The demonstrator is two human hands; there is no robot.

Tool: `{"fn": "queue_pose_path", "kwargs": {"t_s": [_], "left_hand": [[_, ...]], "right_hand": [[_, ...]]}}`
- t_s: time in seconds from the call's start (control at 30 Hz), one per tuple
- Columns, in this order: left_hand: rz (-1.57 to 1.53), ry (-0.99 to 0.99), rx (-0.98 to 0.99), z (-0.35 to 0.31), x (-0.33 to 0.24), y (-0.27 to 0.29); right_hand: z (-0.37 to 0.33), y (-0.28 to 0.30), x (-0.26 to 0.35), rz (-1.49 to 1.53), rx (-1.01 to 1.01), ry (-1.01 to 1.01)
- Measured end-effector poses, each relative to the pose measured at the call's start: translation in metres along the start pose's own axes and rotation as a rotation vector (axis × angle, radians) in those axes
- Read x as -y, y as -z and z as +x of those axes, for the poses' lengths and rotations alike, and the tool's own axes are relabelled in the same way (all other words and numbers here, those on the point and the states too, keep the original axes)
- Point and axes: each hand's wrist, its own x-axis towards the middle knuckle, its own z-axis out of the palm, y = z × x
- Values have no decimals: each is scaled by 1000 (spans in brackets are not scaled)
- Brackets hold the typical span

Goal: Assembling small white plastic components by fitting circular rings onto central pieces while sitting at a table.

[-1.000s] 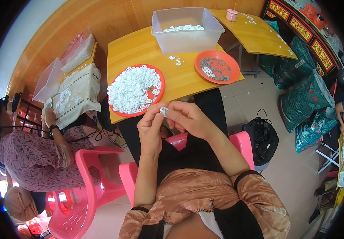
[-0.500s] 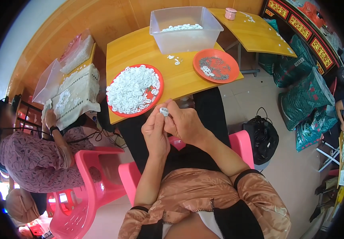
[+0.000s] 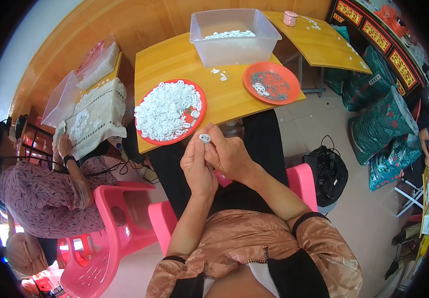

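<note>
Just off the table's near edge, my two hands meet over my lap. Thumb and fingers of my left hand (image 3: 197, 169) pinch a small white oval plastic piece (image 3: 204, 138) with dark openings in its face. My right hand (image 3: 230, 155) is closed against the piece's other side, its fingertips partly hidden; whether a small metal part is between them I cannot make out. Beyond my left hand, a red plate (image 3: 203, 115) is heaped with similar white pieces. Farther right, an orange plate (image 3: 277, 101) carries small grey metal parts and several white pieces.
A clear plastic bin (image 3: 234, 52) with white pieces stands at the back of the yellow table (image 3: 170, 52). Another person (image 3: 50, 193) works at a cloth-covered table on the left. Pink chairs (image 3: 107, 213), a black bag (image 3: 326, 174) and green sacks (image 3: 381, 121) stand around.
The white piece has turned so that its face shows more fully. My left hand has shifted slightly right, still touching my right. The view has moved a little.
</note>
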Motion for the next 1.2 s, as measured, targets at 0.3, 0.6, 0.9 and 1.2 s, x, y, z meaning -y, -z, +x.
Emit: {"fn": "queue_pose_path", "kwargs": {"t_s": [0.3,0.6,0.9,1.2], "left_hand": [[112,-100,-81,6,-2,0],[-411,-549,378,-37,-98,-13],[-610,-574,603,-33,-104,-22],[-736,-563,670,-45,-99,-10]], "right_hand": [[10,10,11,324,34,-276],[7,19,-65,-73,897,-370],[81,12,-43,537,-20,-423],[-69,-23,-66,244,762,-495]]}}
